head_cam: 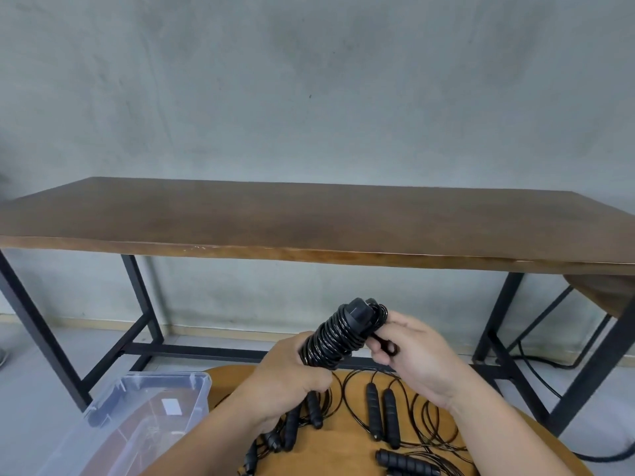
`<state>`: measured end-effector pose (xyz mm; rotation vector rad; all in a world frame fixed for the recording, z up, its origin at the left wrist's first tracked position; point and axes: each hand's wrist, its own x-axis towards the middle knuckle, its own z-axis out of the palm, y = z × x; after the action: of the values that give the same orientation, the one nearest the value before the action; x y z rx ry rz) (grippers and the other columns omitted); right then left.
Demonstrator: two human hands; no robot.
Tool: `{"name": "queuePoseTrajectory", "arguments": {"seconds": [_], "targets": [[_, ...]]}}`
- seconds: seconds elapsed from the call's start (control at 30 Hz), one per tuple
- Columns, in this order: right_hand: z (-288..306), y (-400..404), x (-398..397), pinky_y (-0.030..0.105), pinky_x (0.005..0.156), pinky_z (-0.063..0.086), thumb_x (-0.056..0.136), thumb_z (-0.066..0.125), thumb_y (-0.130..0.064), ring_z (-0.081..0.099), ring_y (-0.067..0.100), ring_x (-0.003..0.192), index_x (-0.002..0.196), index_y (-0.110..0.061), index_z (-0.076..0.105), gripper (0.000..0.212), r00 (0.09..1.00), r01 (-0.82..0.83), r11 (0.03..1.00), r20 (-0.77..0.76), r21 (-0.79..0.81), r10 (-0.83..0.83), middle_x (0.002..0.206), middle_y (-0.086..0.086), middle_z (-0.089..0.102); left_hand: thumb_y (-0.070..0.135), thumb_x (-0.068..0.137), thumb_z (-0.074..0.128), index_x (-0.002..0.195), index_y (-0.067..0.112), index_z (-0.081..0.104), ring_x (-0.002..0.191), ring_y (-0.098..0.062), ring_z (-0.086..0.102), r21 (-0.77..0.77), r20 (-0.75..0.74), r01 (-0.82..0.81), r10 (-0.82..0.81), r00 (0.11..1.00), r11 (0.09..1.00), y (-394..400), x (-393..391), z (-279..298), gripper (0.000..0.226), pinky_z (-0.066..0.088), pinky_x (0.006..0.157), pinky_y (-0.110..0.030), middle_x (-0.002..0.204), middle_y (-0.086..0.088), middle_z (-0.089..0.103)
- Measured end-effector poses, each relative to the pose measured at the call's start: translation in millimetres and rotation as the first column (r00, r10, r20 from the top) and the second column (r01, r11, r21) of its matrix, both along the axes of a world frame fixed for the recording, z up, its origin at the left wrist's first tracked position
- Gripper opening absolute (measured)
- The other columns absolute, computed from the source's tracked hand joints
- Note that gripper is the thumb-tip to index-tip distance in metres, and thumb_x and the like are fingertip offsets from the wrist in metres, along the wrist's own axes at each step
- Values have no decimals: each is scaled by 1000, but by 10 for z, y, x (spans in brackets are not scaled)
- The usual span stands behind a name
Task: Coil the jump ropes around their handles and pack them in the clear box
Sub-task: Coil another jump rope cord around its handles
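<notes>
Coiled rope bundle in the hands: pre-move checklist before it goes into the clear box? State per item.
1. Rope wound round the handles: ok, the coiled bundle is tightly wrapped.
2. Tail end secured: cannot tell, the right hand pinches a short black end beside the coil.
3. Bundle held firmly: ok, the left hand grips its lower part.
4. Clear box open and reachable: ok, no lid on it, at the lower left.
5. Room inside the box: cannot tell, only part of it shows.
6. Ropes left over: not ok, loose jump ropes lie uncoiled on the round table.
</notes>
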<state>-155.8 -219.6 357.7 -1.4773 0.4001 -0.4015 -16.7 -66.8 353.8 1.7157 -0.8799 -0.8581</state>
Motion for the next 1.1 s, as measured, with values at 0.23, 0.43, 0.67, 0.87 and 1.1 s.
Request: {"name": "queuePoseTrajectory", "arguments": {"seconds": [0.23, 0.43, 0.67, 0.87, 1.1], "targets": [[6, 123, 64, 24, 62, 34, 90, 57, -42, 39, 12, 72, 118, -8, 64, 44, 1000, 20, 999, 5, -43, -20, 86, 4, 46, -1, 74, 63, 74, 23, 54, 55, -2, 40, -21, 72, -37, 39, 997, 999, -80, -116, -42, 26, 33, 54, -14, 59, 14, 44], [-61, 163, 100, 17, 56, 42, 82, 63, -45, 55, -3, 63, 104, -14, 65, 38, 999, 38, 999, 4, -27, -38, 77, -12, 64, 12, 78, 66, 103, 29, 54, 74, -5, 53, 33, 252, -50, 40, 967, 998, -75, -202, -94, 33, 39, 56, -7, 87, 5, 60], [-140, 207, 168, 24, 56, 32, 82, 64, -44, 42, 7, 58, 90, -10, 62, 35, 993, 112, 981, 3, 161, -114, 70, -2, 54, 50, 68, 78, 119, 37, 55, 96, -2, 60, 174, 247, 124, -165, 955, 977, -75, 20, -89, 58, 49, 88, -25, 105, 15, 65], [-179, 324, 197, 25, 63, 39, 85, 62, -45, 51, 11, 70, 100, -11, 68, 37, 997, 71, 992, -36, 104, -68, 79, -3, 66, 64, 81, 65, 140, 38, 48, 121, 1, 54, 69, 244, 132, -145, 959, 989, -40, 73, 29, 66, 42, 99, -16, 132, 19, 58], [-146, 369, 219, 31, 72, 39, 81, 65, -50, 52, 16, 80, 110, -13, 70, 47, 998, 63, 987, -38, 149, -58, 89, 4, 64, 70, 79, 54, 138, 53, 35, 105, 8, 56, -54, 350, 92, -67, 934, 994, 9, -68, -29, 64, 44, 84, -8, 118, 25, 59]]}}
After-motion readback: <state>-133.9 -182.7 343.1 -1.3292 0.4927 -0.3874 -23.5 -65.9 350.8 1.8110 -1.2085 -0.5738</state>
